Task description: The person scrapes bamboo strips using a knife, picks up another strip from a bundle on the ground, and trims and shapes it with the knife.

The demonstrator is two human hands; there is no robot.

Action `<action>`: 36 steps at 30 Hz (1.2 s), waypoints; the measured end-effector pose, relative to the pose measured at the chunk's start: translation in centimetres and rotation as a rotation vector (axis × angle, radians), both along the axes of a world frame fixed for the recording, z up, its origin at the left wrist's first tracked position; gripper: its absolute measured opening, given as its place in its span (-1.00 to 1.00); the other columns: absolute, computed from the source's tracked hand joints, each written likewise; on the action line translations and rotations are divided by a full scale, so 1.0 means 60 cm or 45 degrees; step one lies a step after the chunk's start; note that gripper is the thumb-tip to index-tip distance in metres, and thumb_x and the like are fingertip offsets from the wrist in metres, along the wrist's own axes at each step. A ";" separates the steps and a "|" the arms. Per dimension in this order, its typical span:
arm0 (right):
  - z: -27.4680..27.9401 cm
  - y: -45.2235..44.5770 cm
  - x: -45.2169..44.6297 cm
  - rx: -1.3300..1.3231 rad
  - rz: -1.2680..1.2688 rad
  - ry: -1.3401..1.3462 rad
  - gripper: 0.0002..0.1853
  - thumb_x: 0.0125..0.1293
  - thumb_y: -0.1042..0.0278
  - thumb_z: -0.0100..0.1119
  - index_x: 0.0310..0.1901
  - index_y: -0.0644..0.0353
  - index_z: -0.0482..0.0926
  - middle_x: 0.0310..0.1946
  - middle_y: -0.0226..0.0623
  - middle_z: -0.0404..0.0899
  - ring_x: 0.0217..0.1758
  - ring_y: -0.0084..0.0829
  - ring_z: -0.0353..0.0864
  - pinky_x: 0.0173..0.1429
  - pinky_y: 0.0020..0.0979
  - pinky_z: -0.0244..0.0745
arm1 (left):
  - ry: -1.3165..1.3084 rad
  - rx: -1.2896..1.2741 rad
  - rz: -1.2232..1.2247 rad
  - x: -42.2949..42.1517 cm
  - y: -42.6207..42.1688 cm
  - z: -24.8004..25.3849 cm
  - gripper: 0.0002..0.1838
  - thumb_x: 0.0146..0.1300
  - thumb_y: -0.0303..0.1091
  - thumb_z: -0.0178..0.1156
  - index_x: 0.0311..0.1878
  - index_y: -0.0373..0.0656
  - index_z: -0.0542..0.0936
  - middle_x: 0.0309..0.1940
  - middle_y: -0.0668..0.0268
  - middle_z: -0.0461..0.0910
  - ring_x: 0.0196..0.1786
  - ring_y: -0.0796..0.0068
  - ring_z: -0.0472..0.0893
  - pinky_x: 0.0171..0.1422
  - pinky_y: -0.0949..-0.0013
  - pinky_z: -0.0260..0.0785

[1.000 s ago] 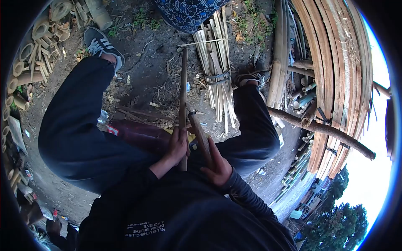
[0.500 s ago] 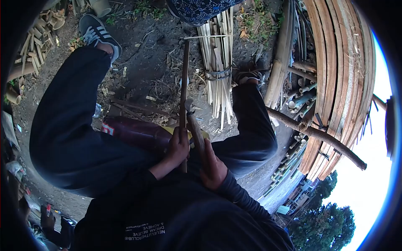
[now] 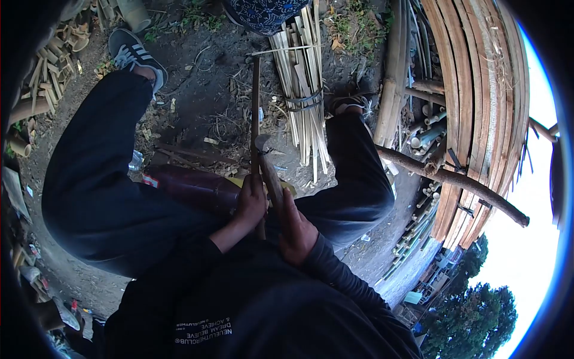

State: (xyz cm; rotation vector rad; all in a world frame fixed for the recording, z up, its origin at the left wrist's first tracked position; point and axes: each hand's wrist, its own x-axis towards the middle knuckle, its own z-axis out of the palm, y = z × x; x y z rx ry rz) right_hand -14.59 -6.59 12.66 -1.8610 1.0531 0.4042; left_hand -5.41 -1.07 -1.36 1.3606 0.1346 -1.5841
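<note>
My left hand (image 3: 250, 203) is closed round a long narrow strip (image 3: 255, 102), which points away from me over the ground. In my right hand (image 3: 297, 232) is a tool with a wooden handle (image 3: 272, 178); its small curved metal head (image 3: 262, 142) lies against or just over the strip, beyond my left fingers. Both hands are close together in front of my lap. Under them, a dark red rounded object (image 3: 194, 187) lies between my legs, with something yellow by its right end.
A tied bundle of thin strips (image 3: 304, 96) lies ahead, beside patterned cloth (image 3: 266, 15). Long planks (image 3: 478, 107) and a branch (image 3: 472, 184) stand at the right. Cut bamboo pieces (image 3: 45, 78) are piled at the left.
The tool's head has moved left onto or over the strip, and my right hand has shifted slightly left. The whole view has also shifted a little.
</note>
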 end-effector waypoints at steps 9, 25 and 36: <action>0.004 0.007 -0.005 -0.040 0.002 0.012 -0.04 -0.03 0.62 -0.01 0.45 0.30 -0.23 0.02 0.27 0.44 0.04 0.18 0.51 0.08 -0.14 0.46 | -0.170 0.020 -0.017 -0.006 -0.003 0.005 -0.61 0.47 0.03 -0.24 -0.04 -0.12 0.34 -0.62 0.24 0.42 -0.69 0.37 0.48 -0.65 0.32 0.30; -0.032 -0.025 0.014 -0.048 0.006 -0.075 -0.02 -0.03 0.60 -0.02 0.44 0.32 -0.30 0.00 0.30 0.46 -0.03 0.18 0.55 0.03 -0.14 0.48 | -0.250 -0.049 0.011 -0.019 0.000 -0.011 -0.58 0.47 -0.02 -0.25 -0.04 -0.18 0.42 -0.42 0.15 0.52 -0.38 0.31 0.59 -0.34 0.26 0.40; -0.031 -0.037 0.024 0.005 0.016 -0.050 -0.02 -0.01 0.60 0.00 0.44 0.32 -0.32 -0.13 0.31 0.51 -0.13 0.20 0.57 -0.09 -0.12 0.50 | -0.190 0.094 -0.120 -0.005 -0.005 -0.001 -0.54 0.46 0.01 -0.28 0.02 -0.19 0.42 -0.33 0.05 0.55 -0.31 0.18 0.62 -0.26 0.17 0.41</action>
